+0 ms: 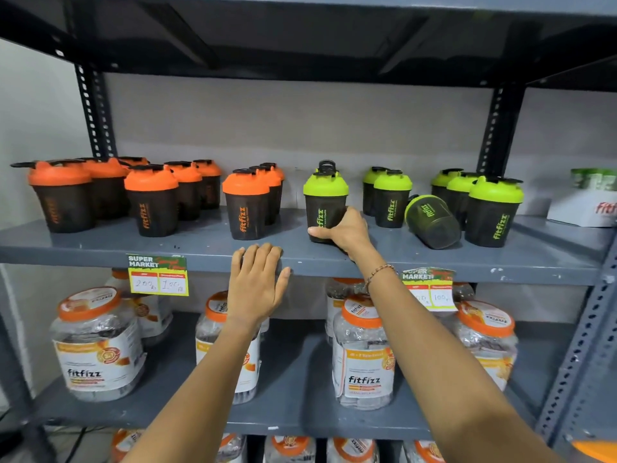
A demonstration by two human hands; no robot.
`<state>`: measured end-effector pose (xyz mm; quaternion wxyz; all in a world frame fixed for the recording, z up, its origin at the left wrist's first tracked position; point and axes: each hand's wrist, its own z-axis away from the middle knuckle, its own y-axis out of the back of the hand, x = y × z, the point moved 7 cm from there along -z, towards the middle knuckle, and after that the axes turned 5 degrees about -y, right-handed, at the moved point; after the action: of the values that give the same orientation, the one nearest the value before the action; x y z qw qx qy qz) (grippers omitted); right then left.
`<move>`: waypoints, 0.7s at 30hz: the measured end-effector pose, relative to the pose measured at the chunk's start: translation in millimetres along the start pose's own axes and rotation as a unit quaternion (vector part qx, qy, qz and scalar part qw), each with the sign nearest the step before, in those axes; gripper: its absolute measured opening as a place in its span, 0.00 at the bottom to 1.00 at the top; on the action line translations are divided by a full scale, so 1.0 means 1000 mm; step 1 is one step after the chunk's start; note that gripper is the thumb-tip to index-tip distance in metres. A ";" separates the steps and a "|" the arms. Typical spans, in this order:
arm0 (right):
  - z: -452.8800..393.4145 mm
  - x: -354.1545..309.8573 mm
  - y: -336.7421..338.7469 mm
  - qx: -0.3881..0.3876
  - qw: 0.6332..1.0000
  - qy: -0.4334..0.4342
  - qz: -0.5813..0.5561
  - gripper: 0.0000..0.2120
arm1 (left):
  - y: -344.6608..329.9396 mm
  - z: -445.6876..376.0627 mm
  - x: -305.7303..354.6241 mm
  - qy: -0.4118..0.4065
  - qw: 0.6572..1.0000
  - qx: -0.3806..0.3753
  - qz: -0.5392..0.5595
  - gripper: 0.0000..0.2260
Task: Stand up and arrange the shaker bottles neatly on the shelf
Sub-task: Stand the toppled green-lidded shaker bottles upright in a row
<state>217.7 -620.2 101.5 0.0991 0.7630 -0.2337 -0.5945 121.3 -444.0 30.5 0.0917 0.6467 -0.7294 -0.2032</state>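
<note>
On the grey metal shelf [200, 255] stand several dark shaker bottles with orange lids [152, 203] on the left and several with green lids [494, 210] on the right. My right hand [340, 230] grips the base of an upright green-lidded shaker [324, 198] near the shelf's middle. Right of it, one green shaker [432, 220] lies tipped over on its side, its lid end facing the back. Resting flat on the shelf's front edge is my left hand [257, 282], fingers apart and holding nothing.
A white fitfizz box [587, 208] with a green pack on it sits at the far right of the shelf. Two price tags [157, 275] hang from the front lip. Large clear jars with orange lids [96, 342] fill the shelves below. Slotted uprights frame the rack.
</note>
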 end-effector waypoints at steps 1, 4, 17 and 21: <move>-0.001 0.000 -0.001 -0.001 1.000 0.006 0.010 0.38 | 0.000 0.000 0.000 0.001 1.000 0.002 0.004 0.17; -0.004 0.001 -0.002 -0.010 0.999 0.019 0.042 0.40 | -0.002 -0.001 0.000 0.001 1.000 0.002 0.010 0.16; -0.002 0.004 -0.006 -0.036 0.998 -0.014 0.051 0.38 | 0.001 0.000 0.001 0.020 0.999 -0.041 0.030 0.16; 0.004 0.002 -0.005 -0.044 0.997 -0.019 0.055 0.38 | 0.003 0.000 0.001 0.028 0.997 -0.067 0.034 0.16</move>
<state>215.3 -616.8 96.6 0.1609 0.7323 -0.2509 -0.6123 118.7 -444.8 31.3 0.1620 0.6196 -0.7327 -0.2304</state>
